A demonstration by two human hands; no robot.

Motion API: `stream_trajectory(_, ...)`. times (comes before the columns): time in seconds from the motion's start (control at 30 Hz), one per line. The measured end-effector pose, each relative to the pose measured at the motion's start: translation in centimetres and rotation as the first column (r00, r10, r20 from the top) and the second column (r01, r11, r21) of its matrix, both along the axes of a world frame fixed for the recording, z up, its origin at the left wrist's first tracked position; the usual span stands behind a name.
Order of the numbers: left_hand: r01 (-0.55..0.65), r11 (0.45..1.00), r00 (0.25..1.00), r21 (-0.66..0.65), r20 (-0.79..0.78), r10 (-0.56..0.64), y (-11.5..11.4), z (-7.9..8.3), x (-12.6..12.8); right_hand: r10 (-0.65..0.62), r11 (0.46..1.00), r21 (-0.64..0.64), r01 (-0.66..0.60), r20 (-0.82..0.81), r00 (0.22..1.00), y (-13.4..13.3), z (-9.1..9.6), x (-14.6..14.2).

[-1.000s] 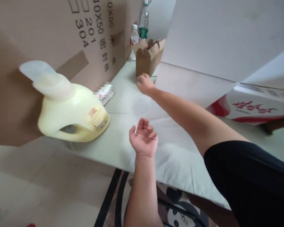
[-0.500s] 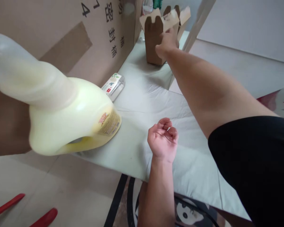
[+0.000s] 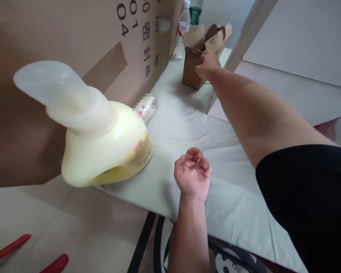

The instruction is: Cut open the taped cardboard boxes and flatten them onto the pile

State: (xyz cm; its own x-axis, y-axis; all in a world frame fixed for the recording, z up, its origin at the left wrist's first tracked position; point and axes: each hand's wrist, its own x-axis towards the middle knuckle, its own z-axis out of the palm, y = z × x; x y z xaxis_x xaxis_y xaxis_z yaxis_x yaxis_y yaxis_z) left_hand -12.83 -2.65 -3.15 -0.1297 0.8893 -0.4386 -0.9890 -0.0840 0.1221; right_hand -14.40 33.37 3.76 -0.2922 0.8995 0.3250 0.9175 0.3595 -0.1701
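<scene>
My right hand [image 3: 208, 65] reaches to the far end of the cloth-covered surface and holds a small brown cardboard box [image 3: 191, 68] by its near side, close to the top edge. The box stands upright with its top flaps raised, and what is inside is hidden. My left hand [image 3: 192, 174] rests palm up on the pale cloth [image 3: 170, 146], fingers loosely curled and apart, holding nothing. Left of it stands a large pale-yellow jug [image 3: 102, 151] with a translucent cap.
A big printed carton [image 3: 108, 41] lines the left side. Beside the small box stand a clear bottle [image 3: 182, 34] and a green-labelled bottle [image 3: 195, 15]. A blurred small pack [image 3: 147, 106] lies behind the jug. Red bars [image 3: 10, 248] show at lower left.
The view has shifted, so most things sit lower and further right. The small box's near flap, upright before, no longer rises above the rim. More of the clear bottle shows.
</scene>
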Motion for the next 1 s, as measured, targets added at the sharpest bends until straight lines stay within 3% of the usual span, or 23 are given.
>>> stream_trajectory(0.23, -0.001, 1.000, 0.998, -0.009, -0.067, 0.000, 0.0, 0.0, -0.3, -0.088, 0.986, -0.143, 0.086, -0.011, 0.996, -2.0, 0.0, 0.4)
stream_trajectory(0.4, -0.018, 1.000, 0.983, -0.002, -0.182, 0.017, -0.3, 0.3, -0.6, -0.069, 0.984, -0.166, 0.056, -0.069, 0.995, -3.9, 0.2, -0.1)
stream_trajectory(0.5, -0.112, 0.993, 0.953, -0.045, -0.290, 0.094, -0.3, 0.3, -0.7, -0.008, 0.992, -0.128, -0.006, -0.109, 0.994, -7.2, -0.4, 0.0)
stream_trajectory(0.57, -0.232, 0.967, 0.903, -0.106, -0.394, 0.173, -0.2, 0.2, -0.7, 0.111, 0.990, -0.078, -0.121, -0.125, 0.986, -10.7, -0.8, 1.1)
stream_trajectory(0.67, -0.488, 0.854, 0.755, -0.182, -0.578, 0.308, -0.2, -0.1, -0.7, 0.334, 0.943, 0.047, -0.331, -0.100, 0.937, -17.6, -1.1, 4.6)
stream_trajectory(0.73, -0.621, 0.767, 0.648, -0.160, -0.656, 0.388, -0.5, -0.1, -0.8, 0.342, 0.940, 0.056, -0.337, -0.117, 0.933, -22.4, -1.4, 8.2)
stream_trajectory(0.8, -0.692, 0.714, 0.566, -0.107, -0.695, 0.444, -1.1, 0.1, -0.8, 0.276, 0.961, 0.028, -0.275, -0.143, 0.951, -26.7, -2.0, 12.3)
stream_trajectory(0.9, -0.709, 0.702, 0.513, -0.066, -0.732, 0.448, -2.0, 0.3, -0.2, 0.116, 0.993, 0.025, -0.113, -0.239, 0.964, -31.7, -3.4, 19.1)
stream_trajectory(1.0, -0.613, 0.789, 0.550, -0.038, -0.738, 0.391, -2.2, 0.4, 1.4, -0.069, 0.991, 0.070, 0.110, -0.433, 0.899, -35.4, -4.3, 25.4)
